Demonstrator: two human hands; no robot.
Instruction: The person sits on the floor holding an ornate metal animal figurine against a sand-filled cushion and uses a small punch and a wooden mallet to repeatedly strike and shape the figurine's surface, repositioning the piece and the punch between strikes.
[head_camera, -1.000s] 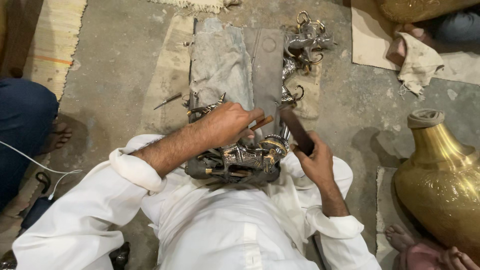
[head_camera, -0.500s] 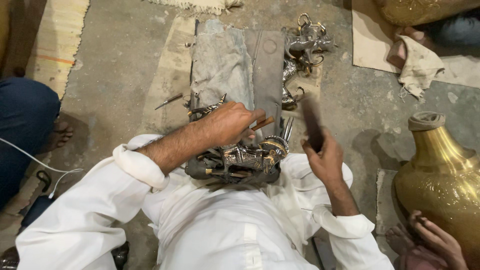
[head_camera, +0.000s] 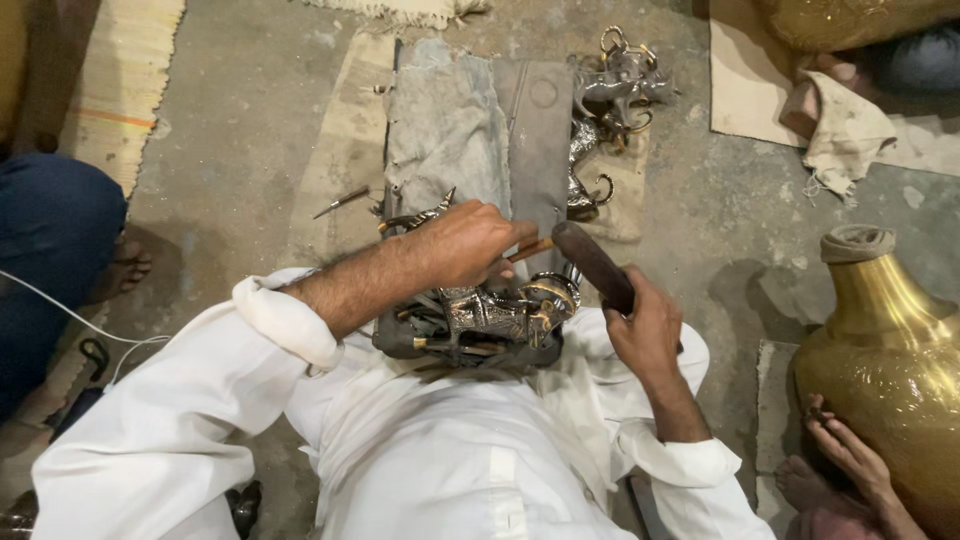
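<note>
My left hand (head_camera: 465, 243) grips a thin copper-coloured chisel (head_camera: 528, 250), its tip down on an ornate dark metal figure (head_camera: 490, 318) that rests on my lap. My right hand (head_camera: 645, 328) holds a dark wooden mallet (head_camera: 592, 265) by the handle, its head lying right at the chisel's outer end. The figure has silver and brass relief parts. My white sleeves and robe fill the lower frame.
A grey cloth-covered block (head_camera: 445, 130) lies ahead, with more metal figures (head_camera: 610, 95) beside it. A loose tool (head_camera: 340, 202) lies on the floor at left. A big brass vase (head_camera: 890, 370) stands at right, another person's hand (head_camera: 850, 455) on it. Someone's dark-clad leg (head_camera: 50, 240) is at left.
The mallet was raised half a second ago and has come down onto the chisel's end. My left hand has stayed on the chisel. Another person's hand has appeared at the vase.
</note>
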